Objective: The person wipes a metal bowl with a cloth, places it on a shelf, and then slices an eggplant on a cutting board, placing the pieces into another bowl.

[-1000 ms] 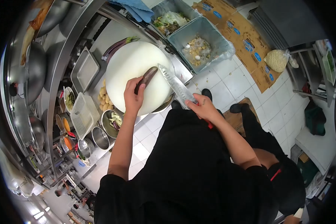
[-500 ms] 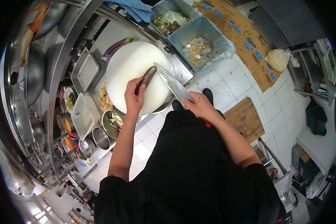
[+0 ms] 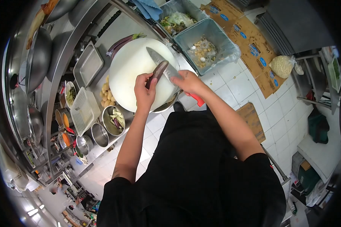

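Observation:
My left hand (image 3: pixel 144 92) is closed around the lower end of a dark purple eggplant (image 3: pixel 161 69) over the round white cutting board (image 3: pixel 125 72). In my right hand (image 3: pixel 190 82) is a kitchen knife (image 3: pixel 154 56) with a broad blade and a red handle (image 3: pixel 197 100). Its blade crosses behind the upper part of the eggplant, the tip pointing to the board's far side. Whole eggplants (image 3: pixel 121 44) lie along the board's far left edge. Left of my forearm, a metal bowl (image 3: pixel 107 126) holds cut eggplant pieces (image 3: pixel 117 118).
Potatoes (image 3: pixel 107 97), a white plastic basket (image 3: pixel 82 117), a metal tray (image 3: pixel 93 62) and an empty steel pot (image 3: pixel 100 135) line the counter at left. Two lined bins (image 3: pixel 185 41) with food scraps stand beyond the board. Flattened cardboard (image 3: pixel 250 45) covers some floor tiles.
The knife has swung from beside the eggplant to across its upper part, moving up and left with my right hand. My left hand and the eggplant have shifted slightly right in view.

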{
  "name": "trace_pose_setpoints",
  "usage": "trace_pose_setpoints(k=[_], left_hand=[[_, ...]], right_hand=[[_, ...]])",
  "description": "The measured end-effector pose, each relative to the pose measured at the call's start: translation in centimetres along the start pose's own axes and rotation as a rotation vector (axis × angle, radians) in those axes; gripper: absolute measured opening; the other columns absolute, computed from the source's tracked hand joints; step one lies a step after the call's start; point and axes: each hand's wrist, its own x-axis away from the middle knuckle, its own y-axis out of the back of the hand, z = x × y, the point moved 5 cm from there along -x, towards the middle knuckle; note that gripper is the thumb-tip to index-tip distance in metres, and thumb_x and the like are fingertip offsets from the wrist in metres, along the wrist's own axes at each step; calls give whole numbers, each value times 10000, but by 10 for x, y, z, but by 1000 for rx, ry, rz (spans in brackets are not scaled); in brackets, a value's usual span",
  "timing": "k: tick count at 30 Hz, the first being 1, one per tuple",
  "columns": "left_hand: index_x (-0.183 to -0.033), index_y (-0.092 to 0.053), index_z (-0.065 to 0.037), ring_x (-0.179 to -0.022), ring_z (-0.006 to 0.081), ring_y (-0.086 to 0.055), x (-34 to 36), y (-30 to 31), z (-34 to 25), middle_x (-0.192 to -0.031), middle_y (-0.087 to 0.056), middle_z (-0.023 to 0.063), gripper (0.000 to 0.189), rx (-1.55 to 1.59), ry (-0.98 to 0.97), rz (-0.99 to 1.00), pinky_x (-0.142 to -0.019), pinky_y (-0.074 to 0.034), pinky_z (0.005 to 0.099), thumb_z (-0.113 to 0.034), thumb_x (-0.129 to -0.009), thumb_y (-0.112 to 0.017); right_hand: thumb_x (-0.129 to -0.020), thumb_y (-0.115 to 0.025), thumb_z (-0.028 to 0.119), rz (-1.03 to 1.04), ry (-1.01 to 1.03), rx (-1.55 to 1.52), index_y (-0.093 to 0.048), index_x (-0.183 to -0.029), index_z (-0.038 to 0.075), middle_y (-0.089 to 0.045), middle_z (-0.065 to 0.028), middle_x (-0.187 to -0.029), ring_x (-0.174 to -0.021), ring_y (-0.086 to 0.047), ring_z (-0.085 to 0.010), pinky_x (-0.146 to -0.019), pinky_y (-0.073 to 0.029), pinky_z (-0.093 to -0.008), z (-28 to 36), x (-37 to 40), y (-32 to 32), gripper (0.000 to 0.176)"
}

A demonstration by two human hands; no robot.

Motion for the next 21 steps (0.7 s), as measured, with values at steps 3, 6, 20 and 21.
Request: trace_pose_setpoints(k=[3,6,20,21], left_hand=[[-1106,-708,-17,-896,258,-673,-2,1,-4,-1015,-666,132,199,-65,58,2,-773,-544,351,-64,-924,-773],[-1109,-715,-31,-910,240,-682,-16,-6,0,-1020,-662,115,210,26,-38,-8,-738,-547,334,-77,-918,-787],[-1044,-729,-59,-896,167,-685,-9,11,21,-1047,-689,62,194,115,71,-22,-715,-547,305,-46,-877,-828],[-1036,-731,-59,-890,163,-680,-4,16,28,-1044,-687,55,189,114,118,-27,-730,-548,306,-39,-875,-827]], right_hand=[[-1007,-662,328,37,47,-14,-670,-1071,-72,-635,-128,-647,-414,-573,-209,-420,-480,-384,-8,8,-9,405],[-1012,-665,332,11,1,-60,-664,-1078,-67,-635,-117,-645,-409,-565,-200,-412,-471,-380,-2,7,-2,405],[-1020,-658,337,43,-1,-19,-665,-1098,-51,-638,-103,-667,-425,-569,-191,-415,-462,-370,-4,11,-9,395],[-1020,-658,337,44,1,-17,-665,-1098,-51,-638,-103,-667,-425,-569,-191,-415,-462,-370,-3,9,-8,395]])
